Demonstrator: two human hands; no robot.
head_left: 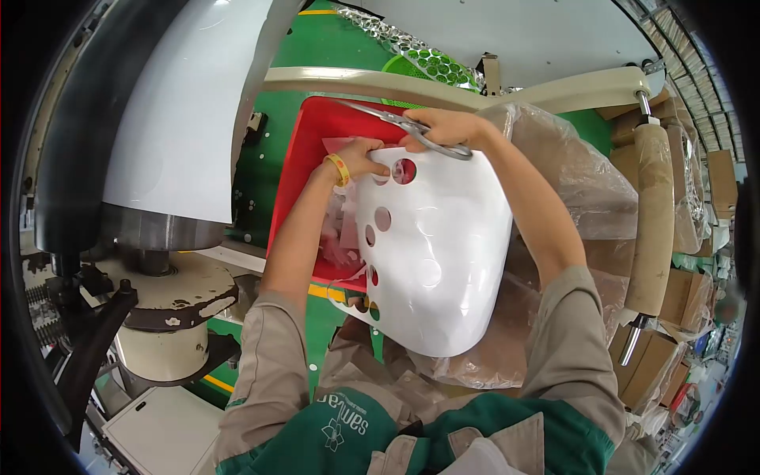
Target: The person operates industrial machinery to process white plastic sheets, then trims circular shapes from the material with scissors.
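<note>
A green floor (305, 43) carries a red bin (286, 218), with pale scraps (340, 233) inside. Across the bin's right side, hiding that edge, a curved white sheet (443, 245) extends past the near edge toward the wearer's lap. Round holes line its left side. It looks thin, light and glossy, probably springy and slippery; the solid margin seems the best hold, since narrow strips beside the holes may tear. The left hand (362, 161) grips the sheet's far-left corner. The right hand (453, 127), at the far edge, is closed around grey scissors (400, 120); whether it also pinches the sheet is unclear.
</note>
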